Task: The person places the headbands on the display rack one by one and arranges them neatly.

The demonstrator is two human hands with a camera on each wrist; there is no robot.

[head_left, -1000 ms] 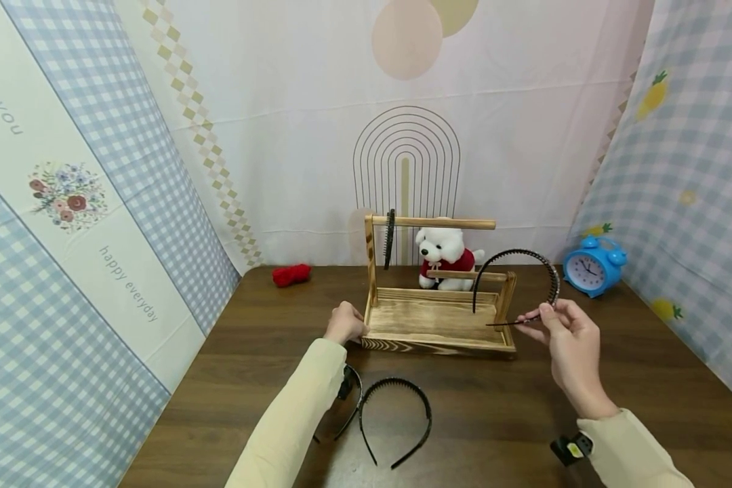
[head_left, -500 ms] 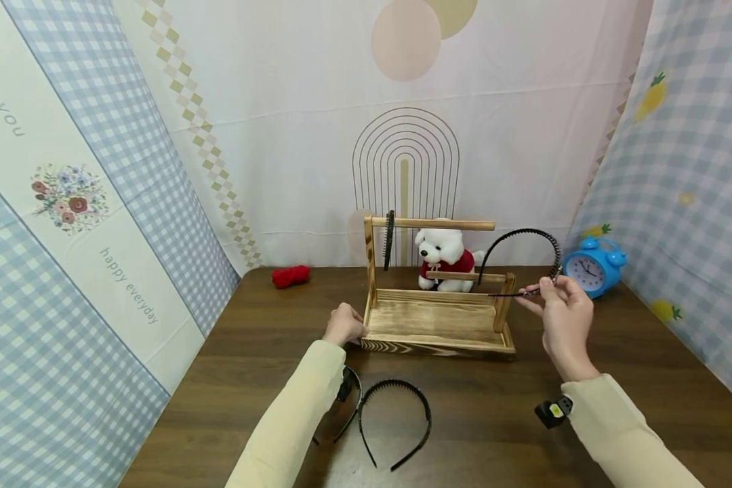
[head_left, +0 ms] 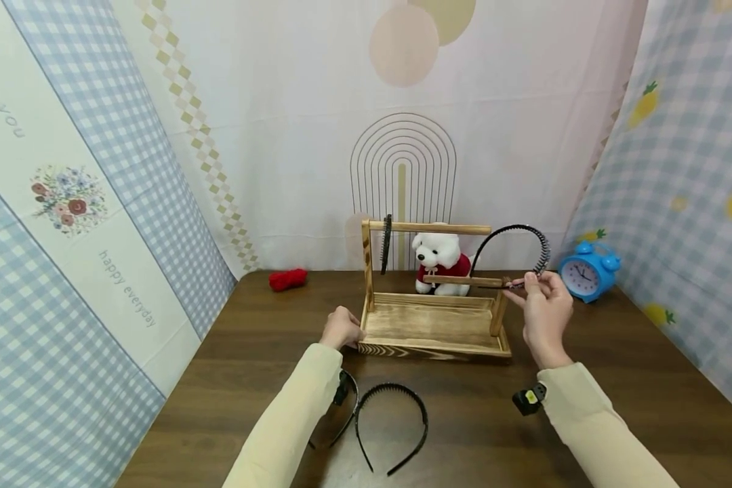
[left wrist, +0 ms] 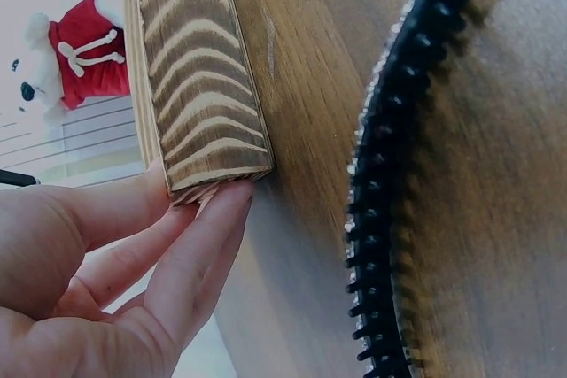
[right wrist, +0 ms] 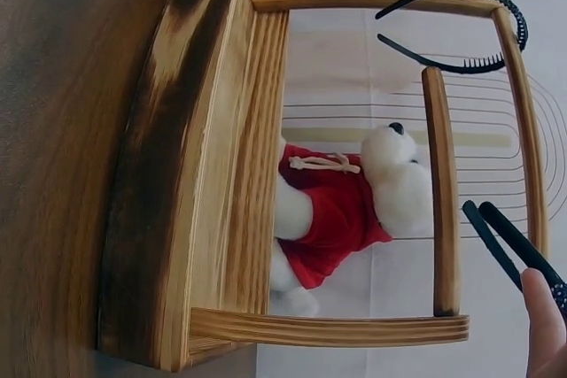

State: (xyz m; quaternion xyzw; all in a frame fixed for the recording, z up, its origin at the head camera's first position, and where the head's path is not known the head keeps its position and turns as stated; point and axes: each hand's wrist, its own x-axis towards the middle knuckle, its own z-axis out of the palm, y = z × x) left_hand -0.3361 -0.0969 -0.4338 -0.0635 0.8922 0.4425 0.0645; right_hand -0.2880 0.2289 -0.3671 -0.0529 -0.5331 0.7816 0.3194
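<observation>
My right hand pinches a black toothed headband by one side, beside the free right end of the upper bar of a wooden rack. In the head view the headband overlaps the lower front bar; in the right wrist view its two tips point toward the rack, just past that bar. My left hand grips the rack's front left corner between thumb and fingers. Another headband hangs near the upper bar's left end. A headband lies on the table, beside another partly hidden by my left forearm.
Behind the rack sits a white plush dog in a red shirt. A blue alarm clock stands at the back right of the brown table. Toward the back left lies a red bundle. Patterned cloths hang around.
My right hand has carried the headband left and farther back, up to the rack's bars. The left hand keeps its grip on the corner. The head view has shifted slightly.
</observation>
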